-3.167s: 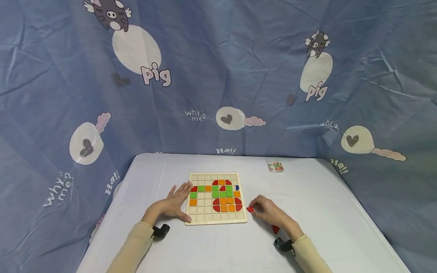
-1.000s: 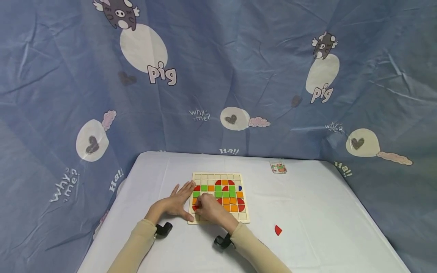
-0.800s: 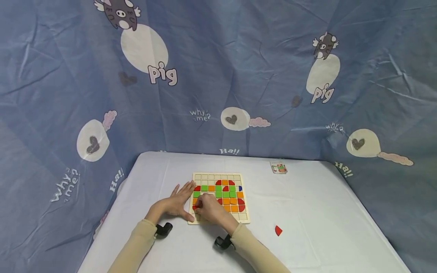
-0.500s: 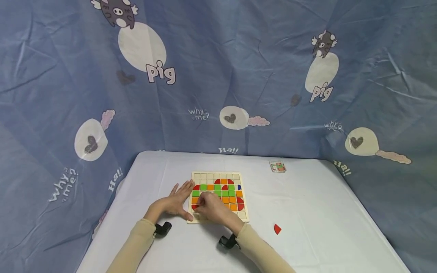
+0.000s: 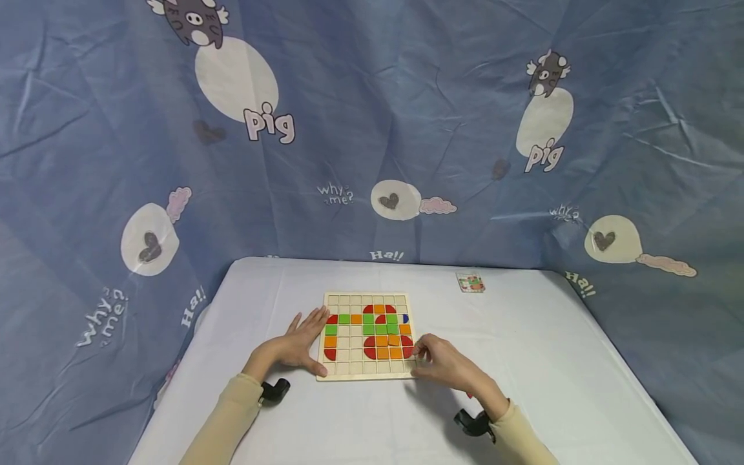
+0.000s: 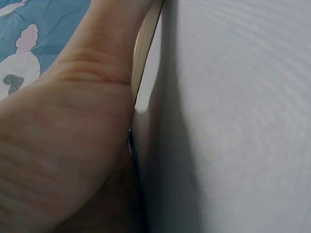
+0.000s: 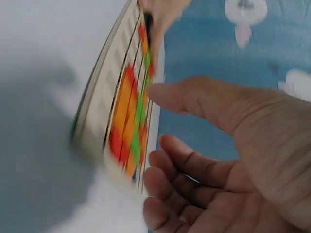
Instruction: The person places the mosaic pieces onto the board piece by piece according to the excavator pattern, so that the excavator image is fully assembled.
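A square wooden grid board [image 5: 354, 369] lies on the white table, with red, green and orange tiles in some of its cells. My left hand [image 5: 296, 343] is spread along the board's left side, fingertips at the upper edge and thumb near the lower left corner. In the lower left part sits a red quarter-circle tile [image 5: 330, 354] under an orange square [image 5: 330, 340]. Over the board's right edge is my right hand [image 5: 444, 365]. The right wrist view shows its thumb [image 7: 167, 97] apart from the bent fingers, with nothing between them.
A loose red tile [image 5: 469, 394] lies on the table, mostly hidden by my right wrist. Toward the back right is a small printed card [image 5: 470, 283]. A blue patterned curtain [image 5: 337, 148] hangs behind the table.
My right hand has left the board's lower left area, where it held a red tile, and moved right. That tile stays in its cell. My left hand holds its place.
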### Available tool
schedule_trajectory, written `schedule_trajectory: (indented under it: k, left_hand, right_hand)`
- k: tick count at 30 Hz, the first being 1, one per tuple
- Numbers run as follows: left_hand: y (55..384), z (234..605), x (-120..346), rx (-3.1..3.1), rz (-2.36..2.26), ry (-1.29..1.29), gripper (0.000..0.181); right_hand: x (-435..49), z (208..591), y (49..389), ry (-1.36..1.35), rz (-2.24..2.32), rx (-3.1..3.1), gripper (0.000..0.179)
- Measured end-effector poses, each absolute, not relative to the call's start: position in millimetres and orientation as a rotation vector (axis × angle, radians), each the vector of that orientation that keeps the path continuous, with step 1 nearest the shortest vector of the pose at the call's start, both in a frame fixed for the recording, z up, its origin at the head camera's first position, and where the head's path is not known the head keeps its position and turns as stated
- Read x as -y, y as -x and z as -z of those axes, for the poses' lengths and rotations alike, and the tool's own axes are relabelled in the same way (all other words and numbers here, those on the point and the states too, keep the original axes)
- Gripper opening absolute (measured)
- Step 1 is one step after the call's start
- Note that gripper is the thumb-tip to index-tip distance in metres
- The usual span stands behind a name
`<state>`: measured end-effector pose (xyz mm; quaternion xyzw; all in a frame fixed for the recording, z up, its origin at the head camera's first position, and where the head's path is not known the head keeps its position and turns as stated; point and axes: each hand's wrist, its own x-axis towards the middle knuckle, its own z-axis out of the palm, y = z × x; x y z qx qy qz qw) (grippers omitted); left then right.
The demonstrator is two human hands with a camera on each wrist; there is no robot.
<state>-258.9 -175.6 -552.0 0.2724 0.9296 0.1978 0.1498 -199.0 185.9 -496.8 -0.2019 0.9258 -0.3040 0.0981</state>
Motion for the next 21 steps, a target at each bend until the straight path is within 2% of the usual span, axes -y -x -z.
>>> schedule_trajectory:
  k: [6,11,21]
  left_hand:
    - [257,550,175,-2.677,-0.548,-0.780,0.133]
    - [256,549,174,-2.678,-0.557,-0.779,0.133]
    - [259,552,175,-2.682,-0.540,-0.789,0.133]
  right_hand:
    - [-247,507,187,0.297,0.846,-2.763,0.041]
    - [-285,520,176,0.274,0.878,-2.725,0.046]
    - [-294,538,173,0.382,1.019,-2.728,0.021]
